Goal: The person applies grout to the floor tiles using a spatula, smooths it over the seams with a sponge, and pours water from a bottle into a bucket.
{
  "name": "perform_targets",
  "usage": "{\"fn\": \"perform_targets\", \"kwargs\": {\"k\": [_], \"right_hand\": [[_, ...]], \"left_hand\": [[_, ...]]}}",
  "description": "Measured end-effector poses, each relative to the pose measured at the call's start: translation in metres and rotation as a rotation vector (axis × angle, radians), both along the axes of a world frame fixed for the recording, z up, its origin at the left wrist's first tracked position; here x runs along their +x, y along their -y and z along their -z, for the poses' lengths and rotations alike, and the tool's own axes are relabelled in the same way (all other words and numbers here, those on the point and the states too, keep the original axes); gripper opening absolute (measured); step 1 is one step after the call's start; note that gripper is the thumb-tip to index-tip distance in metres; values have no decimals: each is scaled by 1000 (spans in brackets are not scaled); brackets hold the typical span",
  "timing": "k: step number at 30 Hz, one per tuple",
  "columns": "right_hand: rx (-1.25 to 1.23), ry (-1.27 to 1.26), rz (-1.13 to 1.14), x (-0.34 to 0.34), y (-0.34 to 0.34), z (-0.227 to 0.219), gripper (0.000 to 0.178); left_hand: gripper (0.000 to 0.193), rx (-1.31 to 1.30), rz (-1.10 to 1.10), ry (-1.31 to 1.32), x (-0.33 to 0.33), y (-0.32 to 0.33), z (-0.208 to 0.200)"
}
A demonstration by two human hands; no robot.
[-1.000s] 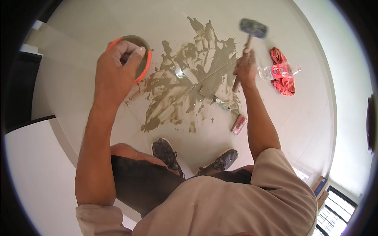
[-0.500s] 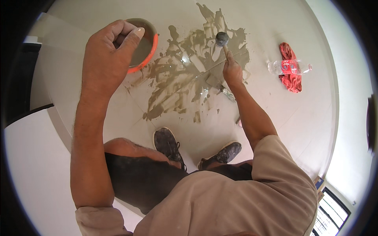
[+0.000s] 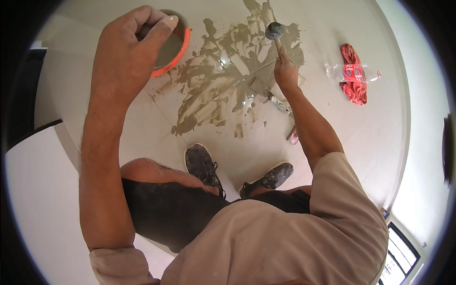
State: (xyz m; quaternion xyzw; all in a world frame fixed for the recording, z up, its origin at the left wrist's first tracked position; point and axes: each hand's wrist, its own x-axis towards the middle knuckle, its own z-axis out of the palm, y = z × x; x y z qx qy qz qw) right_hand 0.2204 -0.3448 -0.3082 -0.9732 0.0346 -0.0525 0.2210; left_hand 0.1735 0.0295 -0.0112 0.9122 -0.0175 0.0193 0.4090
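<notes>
Clock directions are read with twelve at the top of the view. A mallet with a dark, rounded head and a pale, wood-coloured handle [image 3: 274, 31] is held in the right hand [image 3: 286, 75], whose fingers are wrapped firmly around the handle. From that grip, the mallet's head is found just beyond the thumb, between eleven and twelve o'clock, above a smeared patch of wet, grey-brown paste [image 3: 223, 85]; whether the paste is touched by it cannot be told. At eight o'clock from the same grip, the flat, paste-coated blade of a trowel [image 3: 260, 87] is seen lying on the patch.

The left hand [image 3: 126, 57] is raised between ten and eleven o'clock of the view, its fingers curled toward the thumb. Whether anything is pinched there cannot be told. A round container with a bright orange rim and a grey inside [image 3: 184, 48] is partly hidden by this hand, at its three o'clock; whether the two are in contact is unclear.

At two o'clock of the view, a clear plastic bottle with a red label [image 3: 352, 73] is laid across a crumpled red cloth [image 3: 355, 94] on the pale tiled floor [image 3: 342, 128].
</notes>
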Motion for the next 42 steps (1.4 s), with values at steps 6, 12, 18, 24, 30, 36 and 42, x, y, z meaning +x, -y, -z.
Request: {"fn": "perform_targets", "kwargs": {"k": [6,12,18,24,30,36,42], "right_hand": [[-16,-9,13,-2,-2,-3,47],[13,-61,12,-10,-11,-2,49],[-4,-74,9,-6,-4,1,50],[-31,-92,51,3,-12,-5,47],[2,-63,40,2,-16,-2,46],[-50,-102,39,-2,-12,-2,46],[-31,-4,10,-5,-22,-6,45]], "left_hand": [[27,-61,29,30,-1,4,1],[31,44,16,-8,-3,-1,-5],[18,25,3,135,-11,31,-9],[18,63,80,157,-12,25,-9],[19,-2,58,114,-5,21,-3],[18,-82,95,10,-2,21,2],[17,-63,57,26,-8,21,-2]]}}
